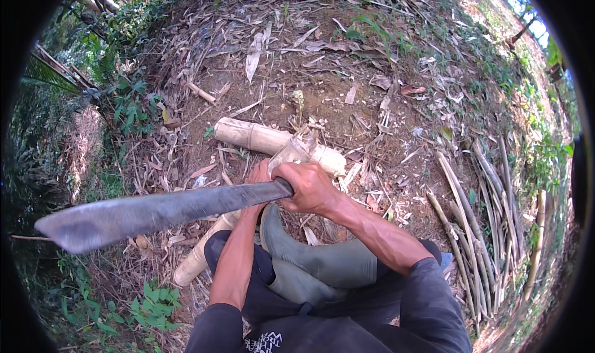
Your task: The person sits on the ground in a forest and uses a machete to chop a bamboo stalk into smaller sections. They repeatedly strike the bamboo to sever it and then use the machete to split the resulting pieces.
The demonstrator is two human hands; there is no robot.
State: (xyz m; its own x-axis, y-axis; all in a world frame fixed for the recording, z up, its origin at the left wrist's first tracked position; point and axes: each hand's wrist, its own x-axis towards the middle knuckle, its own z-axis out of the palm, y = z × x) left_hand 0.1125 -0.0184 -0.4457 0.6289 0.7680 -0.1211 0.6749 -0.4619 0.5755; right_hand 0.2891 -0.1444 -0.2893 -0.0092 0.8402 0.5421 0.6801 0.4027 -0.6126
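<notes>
Head view: the person's two hands meet near the middle, above leaf-littered ground (338, 96).
Right hand (312, 189): fingers curled tight round the handle of a machete (158, 213).
Machete: blade reaching out to the person's left, crossing over the left wrist as seen from above; whether it touches the wrist I cannot tell.
Left hand (260, 174): just beside the right one, at the bamboo pole (199, 261); its fingers are partly hidden, so I cannot tell whether they are closed on it.
Bamboo pole: running from the lower left, under the left forearm, toward the hands.
Bamboo log (251, 134): thicker, pale, lying on the ground just beyond the hands.
Boots (325, 261): tall, green, worn by the person, dark trousers (365, 300) at their tops.
Stick pile (474, 235): long thin poles lying roughly alongside one another, to the person's right, well apart from the hands.
Leafy plants (152, 306): green, low, at the lower left.
</notes>
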